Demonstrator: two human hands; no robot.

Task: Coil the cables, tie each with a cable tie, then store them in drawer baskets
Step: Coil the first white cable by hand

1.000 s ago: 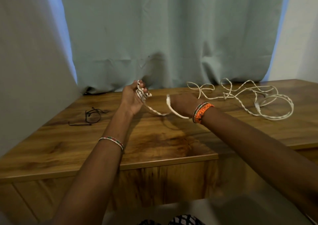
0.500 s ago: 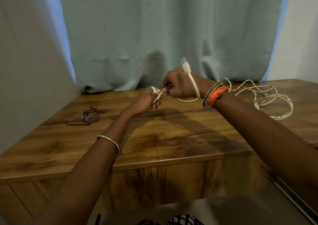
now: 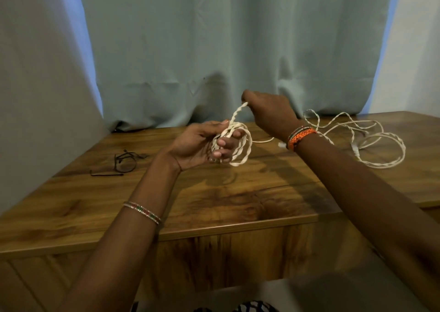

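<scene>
A white twisted cable [image 3: 244, 142] is wound in a few loops around the fingers of my left hand [image 3: 202, 142], which is held palm up above the wooden table [image 3: 214, 199] and grips the coil. My right hand [image 3: 269, 113] is raised just above and to the right, pinching the cable strand that runs up from the coil. The loose remainder of the cable [image 3: 371, 144] lies in tangled loops on the table at the right, behind my right forearm. Black cable ties [image 3: 121, 162] lie on the table to the left.
A pale green curtain [image 3: 226, 49] hangs along the table's back edge. The table's front edge [image 3: 214, 230] runs across below my forearms, with wooden panels beneath it. A patterned black-and-white object [image 3: 250, 308] shows at the bottom edge.
My left hand has turned palm up and now carries wider loops of cable. My right hand has shifted right and lifted a strand above the coil; the white connector end it held up is no longer seen.
</scene>
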